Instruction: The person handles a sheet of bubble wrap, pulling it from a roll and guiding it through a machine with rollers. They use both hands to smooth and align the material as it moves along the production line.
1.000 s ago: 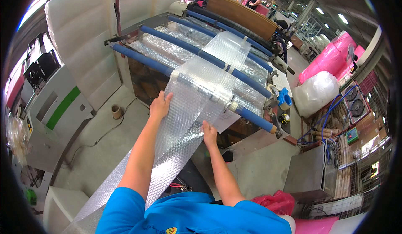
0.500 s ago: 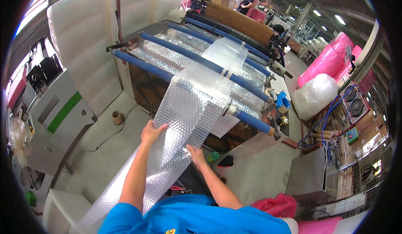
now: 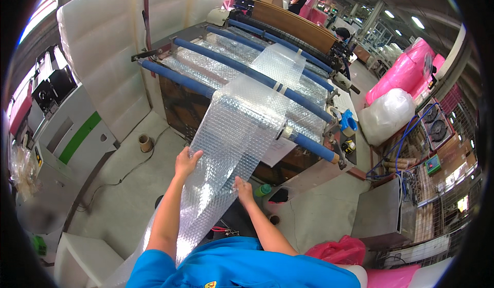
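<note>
A long clear sheet of bubble wrap [image 3: 234,128] comes over the front blue roller [image 3: 182,81] of a machine and hangs toward me, its lower end trailing past my left side. My left hand [image 3: 188,163] is closed on the sheet's left edge, thumb on top and fingers partly hidden behind it. On the right edge, slightly lower, my right hand [image 3: 244,190] grips the wrap with curled fingers. Between the two hands the sheet is creased and shiny.
Farther back, more blue rollers [image 3: 257,77] carry silvery film. A blue tape roll [image 3: 348,127] and a tape measure [image 3: 349,146] lie right of the machine. A cardboard core [image 3: 145,143] stands on the floor at left. Red-handled pliers [image 3: 222,230] and a green bottle [image 3: 263,189] are near me.
My right hand has shifted slightly right, and its fingers look more curled. The trailing bubble wrap has swung a little to the right. Both hands still hold the sheet.
</note>
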`<state>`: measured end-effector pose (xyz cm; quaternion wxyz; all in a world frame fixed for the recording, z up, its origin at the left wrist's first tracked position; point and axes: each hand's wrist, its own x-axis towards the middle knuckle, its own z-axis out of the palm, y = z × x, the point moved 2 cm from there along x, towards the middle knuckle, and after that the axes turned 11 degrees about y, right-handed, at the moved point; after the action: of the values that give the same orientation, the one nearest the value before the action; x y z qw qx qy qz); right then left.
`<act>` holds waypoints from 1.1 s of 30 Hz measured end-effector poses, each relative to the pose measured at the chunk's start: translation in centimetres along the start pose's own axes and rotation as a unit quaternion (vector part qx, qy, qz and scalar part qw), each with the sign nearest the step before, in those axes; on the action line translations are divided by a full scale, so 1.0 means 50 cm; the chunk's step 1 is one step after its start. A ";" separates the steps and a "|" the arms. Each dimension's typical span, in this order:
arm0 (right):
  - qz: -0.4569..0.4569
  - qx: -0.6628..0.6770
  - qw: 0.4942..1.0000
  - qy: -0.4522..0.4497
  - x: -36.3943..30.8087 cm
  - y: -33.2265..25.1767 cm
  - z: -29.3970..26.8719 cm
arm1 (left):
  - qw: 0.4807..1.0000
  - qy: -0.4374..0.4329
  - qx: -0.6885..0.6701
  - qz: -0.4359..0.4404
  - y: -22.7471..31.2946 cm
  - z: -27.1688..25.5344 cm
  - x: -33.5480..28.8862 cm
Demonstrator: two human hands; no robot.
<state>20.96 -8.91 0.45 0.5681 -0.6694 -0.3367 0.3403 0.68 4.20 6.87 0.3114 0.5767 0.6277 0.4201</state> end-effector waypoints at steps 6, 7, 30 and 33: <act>-0.017 -0.036 0.999 0.025 0.031 0.008 -0.014 | 0.998 0.002 0.068 0.008 -0.010 0.041 0.007; -0.023 -0.035 0.999 0.025 0.028 0.002 -0.013 | 0.998 0.005 0.055 0.016 -0.011 0.039 0.003; -0.012 -0.053 0.997 0.051 0.012 0.012 -0.002 | 0.998 -0.016 0.056 0.013 -0.021 0.034 0.002; -0.008 -0.060 0.997 0.055 0.012 0.013 -0.003 | 0.999 -0.024 0.043 -0.010 -0.023 0.035 0.003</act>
<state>21.45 -8.55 -0.21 0.5471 -0.7174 -0.3304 0.2771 1.66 4.66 5.06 0.3050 0.5933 0.6434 0.3756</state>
